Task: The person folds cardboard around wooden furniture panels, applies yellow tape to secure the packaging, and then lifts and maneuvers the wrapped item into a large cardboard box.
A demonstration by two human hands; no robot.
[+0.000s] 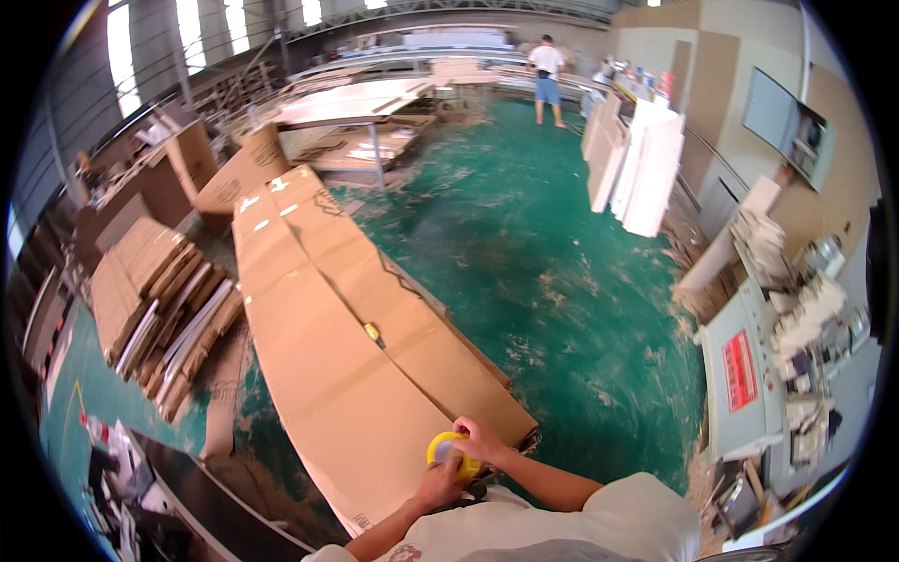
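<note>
Close to my body, at the near end of a long cardboard box [342,361], I hold a roll of yellow tape [434,448]. My left hand [439,484] is closed on the roll's lower side. My right hand [478,440] is closed at its upper right edge, fingers bent against the tape; whether a loose tape end is pinched there is too small to tell. The flaps of the box meet in a long seam. A small yellow and black object [373,332], perhaps a tape measure, lies at that seam.
Flat cardboard packages [164,300] are stacked to the left. Behind them stands a large open carton [190,161]. White panels [646,169] lean at the far right, near a grey machine cabinet [744,375]. Another person [546,75] stands at the back on the green floor [562,309].
</note>
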